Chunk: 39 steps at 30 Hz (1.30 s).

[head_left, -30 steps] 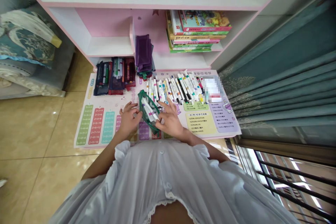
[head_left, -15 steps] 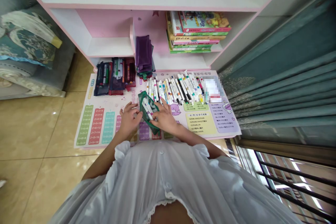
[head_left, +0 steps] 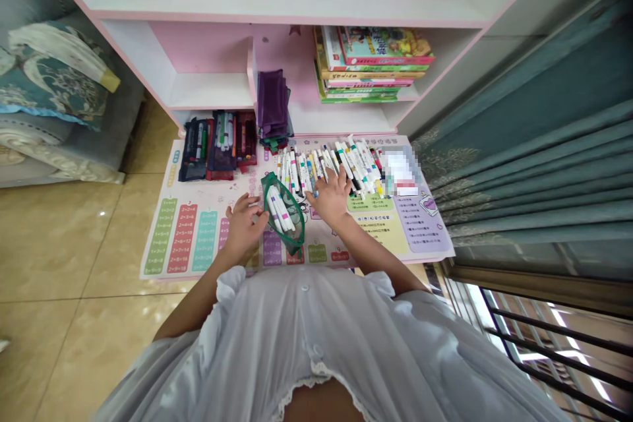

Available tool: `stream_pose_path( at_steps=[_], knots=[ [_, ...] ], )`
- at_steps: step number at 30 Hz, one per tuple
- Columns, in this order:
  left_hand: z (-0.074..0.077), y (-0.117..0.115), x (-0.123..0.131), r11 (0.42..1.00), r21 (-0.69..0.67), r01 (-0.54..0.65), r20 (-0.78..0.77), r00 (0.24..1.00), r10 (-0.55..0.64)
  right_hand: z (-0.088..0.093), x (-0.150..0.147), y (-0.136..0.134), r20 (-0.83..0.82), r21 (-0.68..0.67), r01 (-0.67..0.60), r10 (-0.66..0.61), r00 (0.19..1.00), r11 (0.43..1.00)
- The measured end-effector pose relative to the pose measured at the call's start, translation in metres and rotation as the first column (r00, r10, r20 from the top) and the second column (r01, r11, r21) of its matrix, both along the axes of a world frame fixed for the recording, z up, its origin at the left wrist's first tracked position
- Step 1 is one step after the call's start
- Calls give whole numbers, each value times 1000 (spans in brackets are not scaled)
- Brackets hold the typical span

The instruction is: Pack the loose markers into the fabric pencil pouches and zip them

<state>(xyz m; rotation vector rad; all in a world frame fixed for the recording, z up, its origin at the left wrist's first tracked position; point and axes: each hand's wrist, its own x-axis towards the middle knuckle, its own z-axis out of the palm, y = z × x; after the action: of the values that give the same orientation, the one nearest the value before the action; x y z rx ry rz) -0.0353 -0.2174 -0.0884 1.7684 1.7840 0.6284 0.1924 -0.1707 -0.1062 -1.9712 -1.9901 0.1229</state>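
A green mesh pencil pouch [head_left: 285, 211] lies open on a colourful chart mat [head_left: 198, 231] with a few white markers inside it. My left hand [head_left: 242, 223] grips the pouch's left edge, fingers curled on it. My right hand [head_left: 332, 195] has its fingers spread flat on the near ends of a row of white markers [head_left: 336, 161] just right of the pouch. Whether it holds a marker I cannot make out.
Filled dark pouches [head_left: 217, 145] lie at the mat's far left, a stack of purple pouches [head_left: 271, 102] stands in the pink shelf unit, and books [head_left: 368, 62] are stacked on the shelf. A teal curtain [head_left: 534, 145] hangs right, bedding [head_left: 49, 92] lies left.
My right hand left the pouch mouth and moved up and right onto the marker row. The markers it pushed now lie inside the pouch. My left hand stayed on the pouch.
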Motion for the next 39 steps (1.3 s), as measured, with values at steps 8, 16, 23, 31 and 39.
stream_pose_path(
  at_steps=[8,16,23,31,39],
  knots=[
    [-3,1,0,1000,18,4,-8,1000,-4,8,-8,6,97,-114,7,4,995,993],
    [-2,0,0,1000,11,-2,-6,1000,2,3,-18,20,134,-118,-12,28,991,993],
    [-3,0,-1,1000,17,2,2,1000,-2,11,-16,25,125,-141,22,-5,992,990],
    [-4,1,-1,1000,24,11,-1,1000,-11,27,-11,-1,-29,-28,-58,58,998,998],
    [-4,0,-2,1000,30,6,9,1000,-6,34,-23,-52,-292,-44,-354,327,899,934]
  ],
)
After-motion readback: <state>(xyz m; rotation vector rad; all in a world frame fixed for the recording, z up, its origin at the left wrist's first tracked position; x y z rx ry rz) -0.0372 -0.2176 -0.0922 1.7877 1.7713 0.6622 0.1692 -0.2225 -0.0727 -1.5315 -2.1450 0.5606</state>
